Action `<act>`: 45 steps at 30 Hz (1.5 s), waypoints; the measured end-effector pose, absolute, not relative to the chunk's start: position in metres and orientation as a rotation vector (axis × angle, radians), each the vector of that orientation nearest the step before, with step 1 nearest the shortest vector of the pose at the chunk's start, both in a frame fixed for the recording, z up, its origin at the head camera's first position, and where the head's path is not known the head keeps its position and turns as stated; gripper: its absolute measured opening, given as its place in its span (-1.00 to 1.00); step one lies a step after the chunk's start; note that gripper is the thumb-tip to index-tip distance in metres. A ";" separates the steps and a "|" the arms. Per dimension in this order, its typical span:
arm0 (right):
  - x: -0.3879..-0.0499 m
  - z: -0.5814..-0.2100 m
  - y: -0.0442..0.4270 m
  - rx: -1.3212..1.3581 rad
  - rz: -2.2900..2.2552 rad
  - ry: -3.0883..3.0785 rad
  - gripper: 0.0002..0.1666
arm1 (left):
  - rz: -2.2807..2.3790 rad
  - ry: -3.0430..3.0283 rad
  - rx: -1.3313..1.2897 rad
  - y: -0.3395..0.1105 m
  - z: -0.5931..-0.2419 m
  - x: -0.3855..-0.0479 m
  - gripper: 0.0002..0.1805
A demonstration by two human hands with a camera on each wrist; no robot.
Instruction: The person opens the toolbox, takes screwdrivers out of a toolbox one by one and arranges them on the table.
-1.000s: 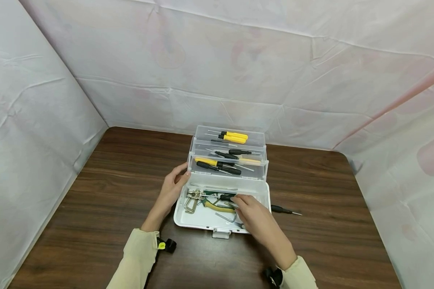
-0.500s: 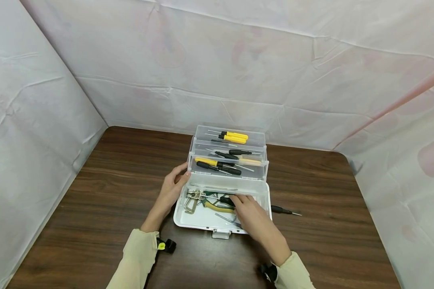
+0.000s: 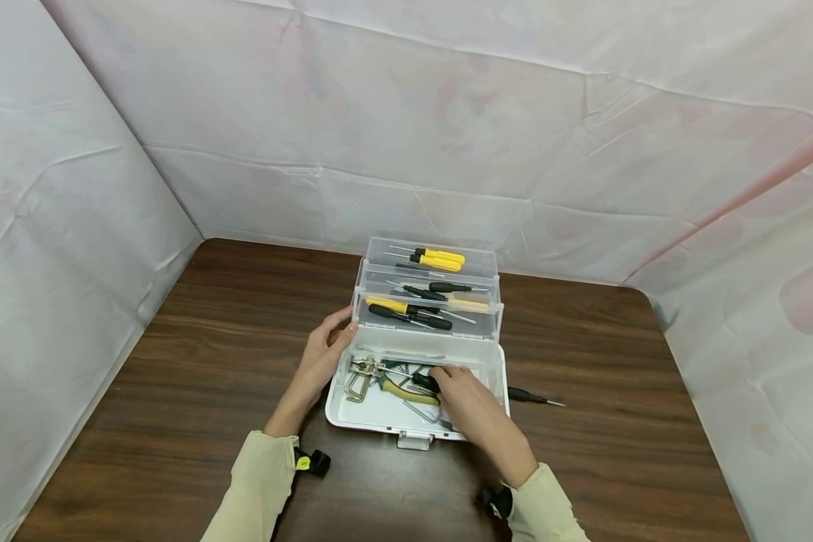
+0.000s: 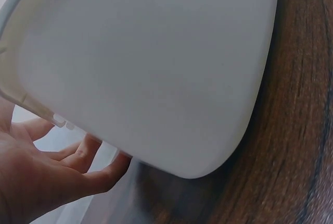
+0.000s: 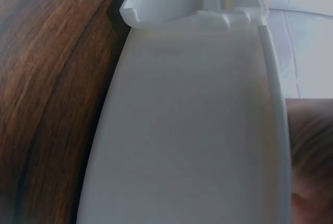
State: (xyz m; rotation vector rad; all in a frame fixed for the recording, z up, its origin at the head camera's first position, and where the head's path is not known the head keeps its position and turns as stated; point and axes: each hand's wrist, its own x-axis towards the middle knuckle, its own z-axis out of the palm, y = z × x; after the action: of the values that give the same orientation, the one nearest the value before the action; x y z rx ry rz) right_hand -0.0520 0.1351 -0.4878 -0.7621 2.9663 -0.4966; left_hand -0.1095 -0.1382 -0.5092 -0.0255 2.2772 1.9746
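Note:
A white toolbox (image 3: 379,415) stands with its clear tiered trays (image 3: 491,324) raised at the back. My left hand (image 3: 317,365) holds the box's left side near the hinge; the left wrist view shows its fingers (image 4: 86,153) bent at the edge of the white wall (image 4: 156,67). Inside the box, my right hand (image 3: 470,406) pinches the end of a black-handled screwdriver (image 3: 425,382), whose shaft points left. Under and beside it lie yellow-green pliers (image 3: 406,393), a brass-coloured clamp-like piece (image 3: 357,388) and several hex keys (image 3: 420,412). My right fingertips are partly hidden.
Yellow screwdrivers (image 3: 440,262) and black screwdrivers (image 3: 449,287) lie in the tiers. Another black screwdriver (image 3: 528,395) rests on the brown wooden table (image 3: 596,354), right of the box. Pale cloth (image 3: 406,120) hangs behind and at both sides.
My right hand has shifted a little left within the box, and the black screwdriver's handle has dipped towards the front. The left hand has stayed in place.

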 end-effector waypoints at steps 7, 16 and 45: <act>-0.053 -0.489 0.133 -0.667 -0.552 2.955 -0.66 | 1.996 2.262 -0.028 -0.138 -0.511 -0.109 -0.46; -0.051 -0.486 0.135 -0.640 -0.546 2.974 -0.67 | 1.984 2.278 -0.019 -0.137 -0.511 -0.110 -0.46; -0.036 -0.462 0.149 -0.686 -0.536 3.016 -0.61 | 1.950 2.296 -0.021 -0.139 -0.510 -0.111 -0.45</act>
State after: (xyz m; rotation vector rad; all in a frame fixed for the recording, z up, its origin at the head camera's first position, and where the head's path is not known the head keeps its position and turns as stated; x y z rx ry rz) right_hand -0.0359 0.1493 -0.4618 -0.6860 3.0159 -0.5361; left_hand -0.1107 -0.1391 -0.5099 -0.0209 2.2960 1.9496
